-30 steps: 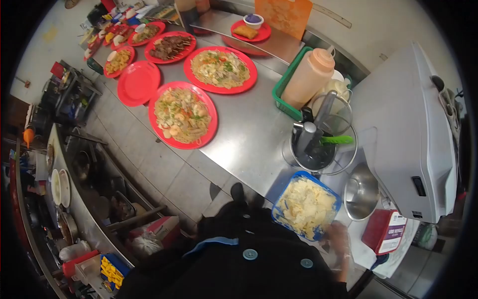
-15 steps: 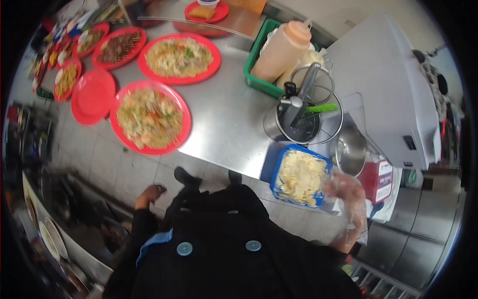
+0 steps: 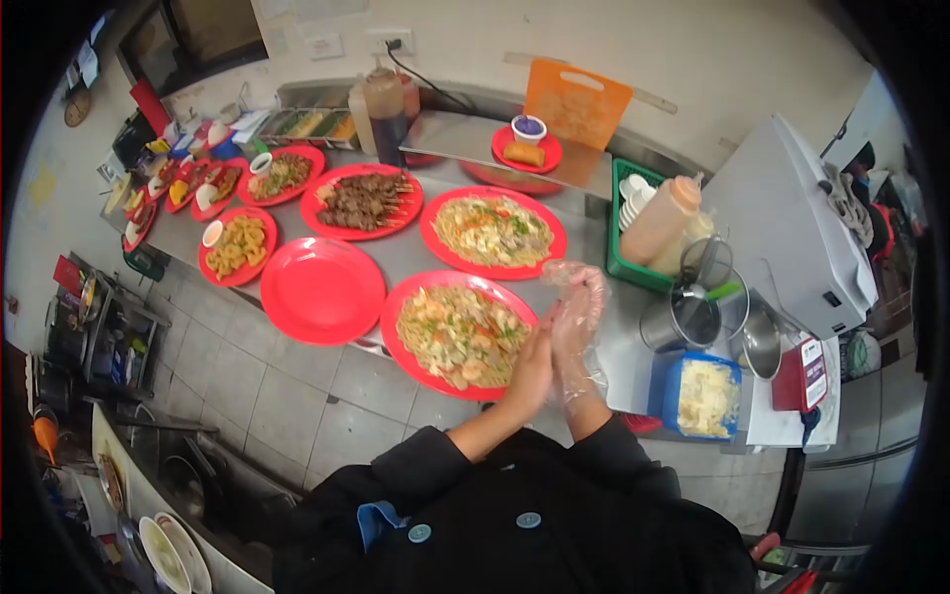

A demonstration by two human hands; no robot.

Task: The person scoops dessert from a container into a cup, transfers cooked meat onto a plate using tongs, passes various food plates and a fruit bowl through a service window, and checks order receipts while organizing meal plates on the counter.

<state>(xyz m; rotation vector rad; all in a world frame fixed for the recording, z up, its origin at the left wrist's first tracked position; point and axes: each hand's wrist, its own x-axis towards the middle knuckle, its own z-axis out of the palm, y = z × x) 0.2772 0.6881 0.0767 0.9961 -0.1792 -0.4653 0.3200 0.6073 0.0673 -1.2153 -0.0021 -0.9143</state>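
My right hand [image 3: 577, 322] wears a loose, clear plastic glove and is raised over the front edge of the steel counter. Its fingers are extended, with the tips bent over, and it holds nothing I can see. My bare left hand [image 3: 531, 364] presses against the palm side of the right one, closed on the glove; some of its fingers are hidden. Just left of both hands lies a red oval plate of noodles [image 3: 463, 337] with shrimp and vegetables. A second noodle plate [image 3: 495, 230] sits behind it. An empty red plate [image 3: 322, 290] is farther left.
Meat skewers [image 3: 364, 200], fried rings [image 3: 236, 247] and other plated dishes line the left counter. To the right are a green basket [image 3: 633, 272] with squeeze bottles, a steel pot [image 3: 665, 322] with utensils, a blue tub [image 3: 701, 396] of pale spread and a white chest [image 3: 782, 228].
My right hand has left the blue tub and moved left. The left hand has come up from my side to meet it. The view has turned, showing more of the left counter and wall.
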